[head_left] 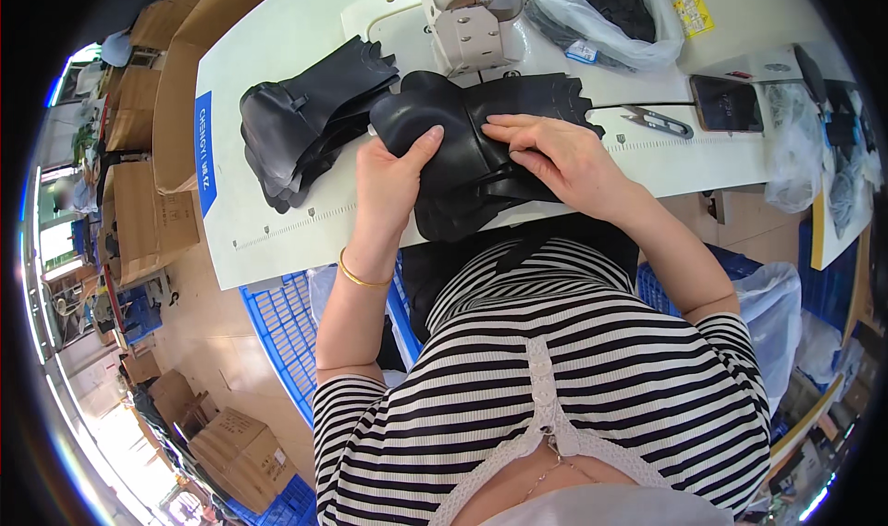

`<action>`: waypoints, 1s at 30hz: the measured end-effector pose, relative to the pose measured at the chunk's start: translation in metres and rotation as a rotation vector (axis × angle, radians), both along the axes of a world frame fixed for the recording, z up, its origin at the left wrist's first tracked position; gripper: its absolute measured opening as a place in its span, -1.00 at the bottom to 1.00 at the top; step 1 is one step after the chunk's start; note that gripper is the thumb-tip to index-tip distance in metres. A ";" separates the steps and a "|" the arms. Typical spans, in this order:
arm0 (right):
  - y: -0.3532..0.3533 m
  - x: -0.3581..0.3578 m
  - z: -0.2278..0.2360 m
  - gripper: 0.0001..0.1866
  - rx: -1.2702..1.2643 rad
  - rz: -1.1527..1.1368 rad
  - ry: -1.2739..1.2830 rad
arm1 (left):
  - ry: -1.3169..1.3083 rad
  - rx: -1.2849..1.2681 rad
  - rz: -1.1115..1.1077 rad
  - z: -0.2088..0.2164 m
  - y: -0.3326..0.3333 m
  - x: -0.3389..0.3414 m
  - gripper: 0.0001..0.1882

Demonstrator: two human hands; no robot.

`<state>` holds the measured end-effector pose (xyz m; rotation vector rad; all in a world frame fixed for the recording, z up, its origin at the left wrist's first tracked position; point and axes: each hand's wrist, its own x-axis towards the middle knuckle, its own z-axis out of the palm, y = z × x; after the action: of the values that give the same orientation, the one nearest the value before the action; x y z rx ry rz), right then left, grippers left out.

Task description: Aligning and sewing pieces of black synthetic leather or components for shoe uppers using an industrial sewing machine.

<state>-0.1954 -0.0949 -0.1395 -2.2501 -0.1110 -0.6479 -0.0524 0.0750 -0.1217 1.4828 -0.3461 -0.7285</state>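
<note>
A glossy black leather-like piece [425, 114] with a curved left end, a notched right edge and a narrow strap across it lies at the table's front, over more black pieces. My left hand [387, 179] grips its left end, thumb on top and fingers beneath, mostly hidden. My right hand [569, 160] has its thumb and fingers closed on the piece near the strap. To the left rests a stack of similar black pieces [287, 123]. Just beyond my hands stands the head of a sewing machine [472, 31].
Thread snips [661, 121] and a phone [726, 103] lie on the right of the white table [277, 258]. A clear plastic bag [638, 49] of black pieces sits behind them. Below left is a blue basket [287, 332]; cardboard boxes [236, 457] stand on the floor.
</note>
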 end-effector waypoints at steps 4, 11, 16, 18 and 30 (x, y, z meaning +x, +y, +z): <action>0.000 0.000 -0.001 -0.89 -0.007 -0.008 -0.023 | -0.014 -0.011 -0.001 -0.003 0.001 -0.001 -0.80; 0.000 -0.001 0.000 -0.89 0.002 -0.020 -0.022 | -0.023 0.003 -0.007 0.000 0.000 -0.001 -0.80; -0.013 -0.005 0.012 -0.86 -0.019 -0.115 -0.147 | -0.028 0.023 -0.007 0.001 0.000 0.000 -0.79; -0.008 -0.011 0.019 -0.90 0.106 -0.229 -0.053 | -0.023 0.035 -0.008 0.001 0.001 0.000 -0.80; -0.018 0.018 0.035 -0.88 0.810 0.070 0.281 | 0.037 0.013 0.065 0.000 0.001 0.001 -0.76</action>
<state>-0.1769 -0.1128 -0.1049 -1.5163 0.1843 -0.2544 -0.0515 0.0757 -0.1214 1.4838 -0.2648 -0.7066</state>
